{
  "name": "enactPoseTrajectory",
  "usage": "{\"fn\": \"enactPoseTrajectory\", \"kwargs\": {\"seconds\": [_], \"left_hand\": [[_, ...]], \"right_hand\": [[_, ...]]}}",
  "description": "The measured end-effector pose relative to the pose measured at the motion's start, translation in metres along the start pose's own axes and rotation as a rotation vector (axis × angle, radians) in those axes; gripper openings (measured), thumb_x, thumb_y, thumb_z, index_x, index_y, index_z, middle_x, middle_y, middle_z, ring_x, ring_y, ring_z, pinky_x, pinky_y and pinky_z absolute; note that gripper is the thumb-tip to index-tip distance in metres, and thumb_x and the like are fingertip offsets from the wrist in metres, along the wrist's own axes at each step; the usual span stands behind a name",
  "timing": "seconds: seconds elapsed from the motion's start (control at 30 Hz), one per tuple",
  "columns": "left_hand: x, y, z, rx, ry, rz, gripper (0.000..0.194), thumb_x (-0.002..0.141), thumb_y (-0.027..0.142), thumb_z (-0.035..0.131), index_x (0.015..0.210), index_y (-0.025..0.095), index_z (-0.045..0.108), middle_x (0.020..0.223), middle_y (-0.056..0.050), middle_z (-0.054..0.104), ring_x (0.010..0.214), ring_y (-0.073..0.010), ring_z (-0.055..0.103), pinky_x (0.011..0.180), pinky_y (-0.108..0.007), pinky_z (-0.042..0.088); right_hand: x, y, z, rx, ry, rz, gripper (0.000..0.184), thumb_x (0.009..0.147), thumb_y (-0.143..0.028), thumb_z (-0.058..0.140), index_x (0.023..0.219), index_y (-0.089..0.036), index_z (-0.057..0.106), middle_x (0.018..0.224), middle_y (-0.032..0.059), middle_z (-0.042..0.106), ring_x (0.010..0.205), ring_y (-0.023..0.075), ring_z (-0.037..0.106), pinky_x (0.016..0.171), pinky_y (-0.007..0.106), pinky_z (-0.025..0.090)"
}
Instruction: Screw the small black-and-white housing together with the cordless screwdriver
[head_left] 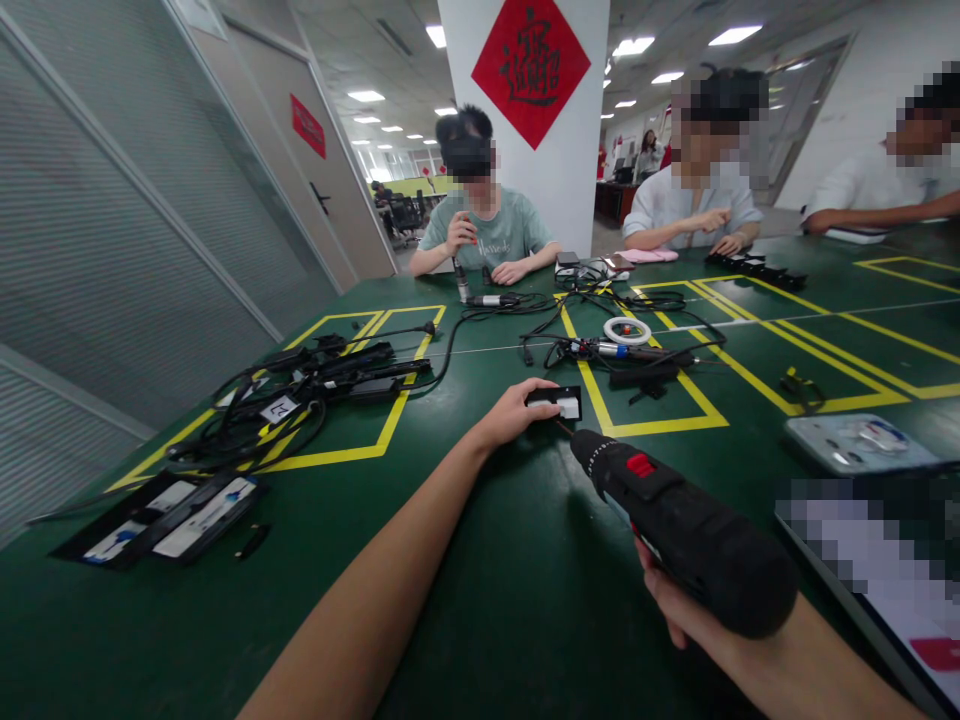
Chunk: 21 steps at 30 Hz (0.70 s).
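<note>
Nearby, white ring (646, 333) beyond the drill (682, 540).

Right grip (691, 628) partly behind drill (682, 535)

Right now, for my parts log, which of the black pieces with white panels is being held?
The small piece in the left hand, in front of the drill; the two longer pieces lie at the far left, untouched.

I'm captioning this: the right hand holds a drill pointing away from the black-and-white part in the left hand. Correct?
No: the head view shows the right hand holding a drill pointing toward, not away from, the black-and-white part in the left hand.
</note>
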<state>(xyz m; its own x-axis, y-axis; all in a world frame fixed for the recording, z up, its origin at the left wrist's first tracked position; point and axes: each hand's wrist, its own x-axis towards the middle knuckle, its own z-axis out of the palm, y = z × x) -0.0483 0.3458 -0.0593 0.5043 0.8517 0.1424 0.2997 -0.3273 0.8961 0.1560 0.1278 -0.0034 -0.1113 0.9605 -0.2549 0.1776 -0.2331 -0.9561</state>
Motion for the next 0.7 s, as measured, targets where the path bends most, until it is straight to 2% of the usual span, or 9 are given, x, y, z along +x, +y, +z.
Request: {"fn": "enactPoseTrajectory", "kwargs": {"seconds": [0.1, 0.2, 0.3, 0.43, 0.57, 0.7], "left_hand": [[-0.0003, 0.0011, 0.0001, -0.007, 0.001, -0.003, 0.047, 0.070, 0.036, 0.064, 0.112, 0.016, 0.055, 0.108, -0.007, 0.060, 0.099, -0.0219, 0.056, 0.089, -0.033, 0.043], [-0.0002, 0.0009, 0.0004, -0.024, 0.005, -0.010, 0.047, 0.070, 0.036, 0.064, 0.112, 0.016, 0.055, 0.108, -0.007, 0.061, 0.099, -0.0218, 0.056, 0.090, -0.033, 0.042], [0.0005, -0.0007, 0.0010, -0.046, 0.001, -0.010, 0.047, 0.070, 0.035, 0.065, 0.111, 0.015, 0.054, 0.107, -0.007, 0.061, 0.098, -0.0215, 0.057, 0.089, -0.033, 0.042], [0.0011, -0.0023, 0.0015, -0.072, -0.010, -0.014, 0.047, 0.070, 0.034, 0.064, 0.112, 0.015, 0.054, 0.106, -0.008, 0.062, 0.095, -0.0210, 0.058, 0.088, -0.033, 0.044], [0.0007, -0.0014, 0.0012, -0.060, -0.002, -0.017, 0.048, 0.070, 0.034, 0.065, 0.112, 0.015, 0.054, 0.107, -0.007, 0.062, 0.096, -0.0212, 0.058, 0.088, -0.033, 0.043], [0.0006, -0.0015, 0.0007, -0.066, -0.009, -0.020, 0.048, 0.070, 0.035, 0.065, 0.113, 0.015, 0.054, 0.108, -0.007, 0.061, 0.097, -0.0214, 0.057, 0.088, -0.033, 0.043]], "right_hand": [[0.0003, 0.0012, 0.0008, 0.042, 0.005, 0.011, 0.020, 0.073, -0.014, 0.055, 0.086, -0.025, 0.063, 0.073, 0.0010, 0.068, 0.051, 0.0155, 0.061, 0.047, 0.028, 0.052], [0.0011, 0.0062, 0.0018, 0.127, 0.023, 0.039, 0.021, 0.078, -0.015, 0.047, 0.089, -0.024, 0.063, 0.080, 0.0014, 0.068, 0.055, 0.0148, 0.063, 0.047, 0.026, 0.051], [0.0022, 0.0096, 0.0024, 0.113, 0.014, 0.027, 0.020, 0.076, -0.016, 0.052, 0.091, -0.023, 0.063, 0.081, 0.0022, 0.068, 0.055, 0.0149, 0.063, 0.048, 0.026, 0.052], [0.0030, 0.0076, 0.0039, 0.094, 0.026, 0.016, 0.014, 0.074, -0.018, 0.054, 0.083, -0.023, 0.064, 0.071, 0.0014, 0.067, 0.045, 0.0128, 0.059, 0.043, 0.026, 0.050], [0.0011, 0.0032, 0.0041, 0.094, 0.044, -0.016, 0.015, 0.076, -0.019, 0.052, 0.085, -0.024, 0.062, 0.075, 0.0001, 0.066, 0.049, 0.0126, 0.060, 0.047, 0.025, 0.052], [0.0007, 0.0065, 0.0026, 0.074, 0.030, -0.026, 0.017, 0.071, -0.018, 0.059, 0.087, -0.023, 0.062, 0.075, 0.0004, 0.066, 0.045, 0.0128, 0.058, 0.045, 0.028, 0.052]]}}
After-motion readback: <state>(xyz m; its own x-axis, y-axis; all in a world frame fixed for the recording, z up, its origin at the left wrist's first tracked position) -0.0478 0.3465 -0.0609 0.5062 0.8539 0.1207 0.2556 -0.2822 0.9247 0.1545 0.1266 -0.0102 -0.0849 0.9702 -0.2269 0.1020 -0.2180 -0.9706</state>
